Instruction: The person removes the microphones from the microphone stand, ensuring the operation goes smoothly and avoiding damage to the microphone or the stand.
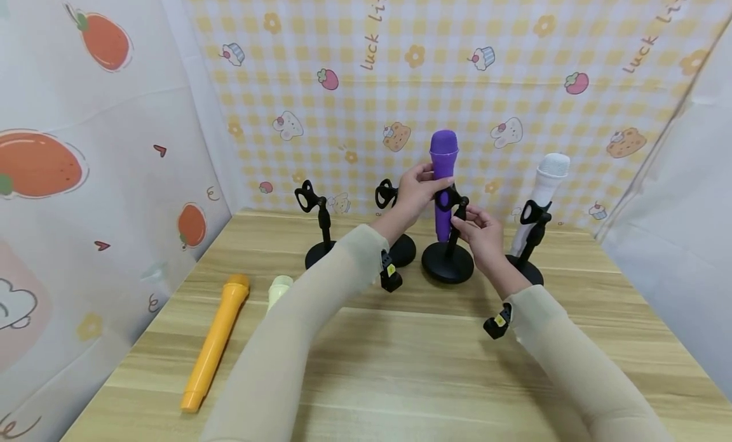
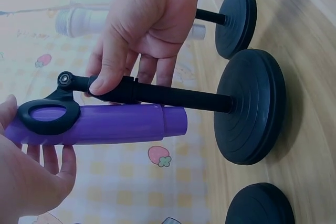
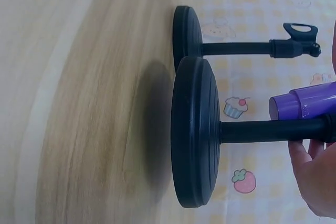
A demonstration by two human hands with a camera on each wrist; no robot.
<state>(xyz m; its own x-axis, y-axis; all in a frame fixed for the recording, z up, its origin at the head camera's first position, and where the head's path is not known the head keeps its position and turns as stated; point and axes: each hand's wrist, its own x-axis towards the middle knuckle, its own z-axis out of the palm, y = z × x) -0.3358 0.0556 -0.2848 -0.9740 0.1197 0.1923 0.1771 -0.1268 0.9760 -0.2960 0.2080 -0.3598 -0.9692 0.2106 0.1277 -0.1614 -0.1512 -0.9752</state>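
Observation:
A purple microphone (image 1: pixel 443 175) stands upright in the clip of a black stand (image 1: pixel 448 264) near the back of the wooden table (image 1: pixel 400 366). My left hand (image 1: pixel 426 183) grips the microphone's body just below its head. My right hand (image 1: pixel 466 218) pinches the stand's post right under the clip. In the left wrist view the clip (image 2: pixel 50 116) rings the purple microphone (image 2: pixel 121 124), and my right hand (image 2: pixel 113 77) holds the post with thumb and fingers. The right wrist view shows the stand's round base (image 3: pixel 194 129) and the microphone's lower end (image 3: pixel 310 103).
A white microphone (image 1: pixel 546 181) sits in its own stand at the right. Two empty stands (image 1: pixel 317 226) (image 1: pixel 394 239) wait to the left. A yellow microphone (image 1: pixel 214 343) and a pale one (image 1: pixel 278 289) lie on the table's left side. Patterned cloth walls enclose the table.

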